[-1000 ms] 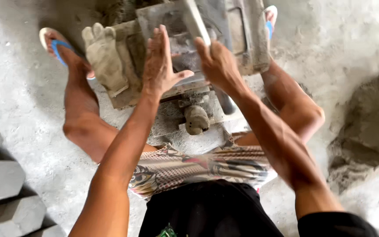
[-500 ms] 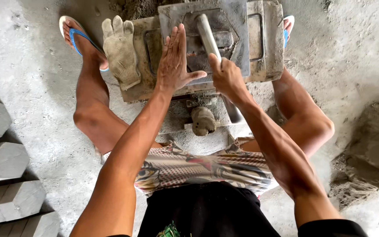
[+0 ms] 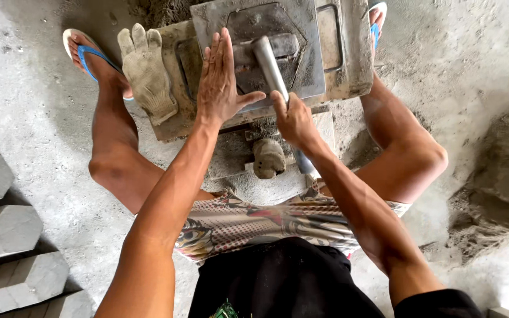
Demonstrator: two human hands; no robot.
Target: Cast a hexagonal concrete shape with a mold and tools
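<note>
while left hand [image 3: 222, 82] lies flat, right hand [image 3: 293, 118] grips pipe [image 3: 266, 56].

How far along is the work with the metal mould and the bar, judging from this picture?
Done: grey hexagonal blocks lie in a row on the floor. In hand: the left hand presses flat on the metal mould, and the right hand grips the metal bar lying on the hexagonal plate. Left: a heap of grey mix looks unused; a glove lies aside.

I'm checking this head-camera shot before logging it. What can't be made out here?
- Mould plate: far edge cut off by the frame's top; the left hand and bar cover part of its hexagonal recess.
- Bar's lower end: hidden behind the right hand.
- Grey blocks: cut off at the left edge.
</note>
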